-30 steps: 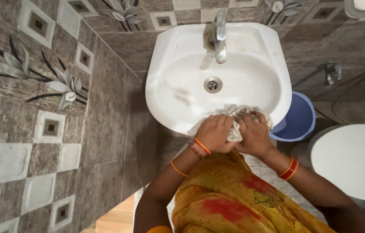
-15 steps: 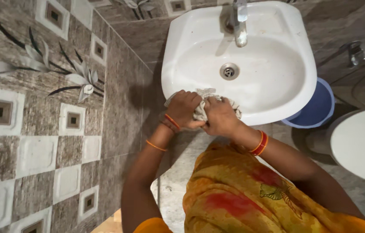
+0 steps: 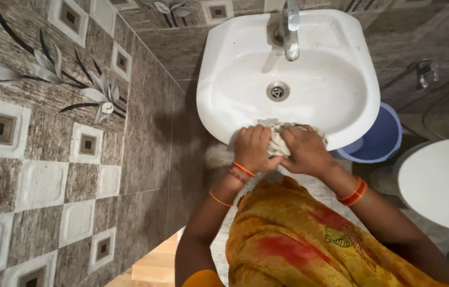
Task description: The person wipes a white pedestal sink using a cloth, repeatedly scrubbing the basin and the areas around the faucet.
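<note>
A white wash basin hangs on the tiled wall, with a metal tap at its back and a round drain in the bowl. My left hand and my right hand are side by side on the basin's front rim. Both press a crumpled pale cloth against that rim. The cloth shows only between and just above my fingers. Orange bangles ring both wrists.
A blue bucket stands under the basin's right side. A white toilet lid lies at the right. A metal wall valve sticks out at the upper right. Patterned grey tiles cover the left wall.
Both hands with the cloth slid left along the basin's front rim, then back right toward its middle. The camera view shifted a little.
</note>
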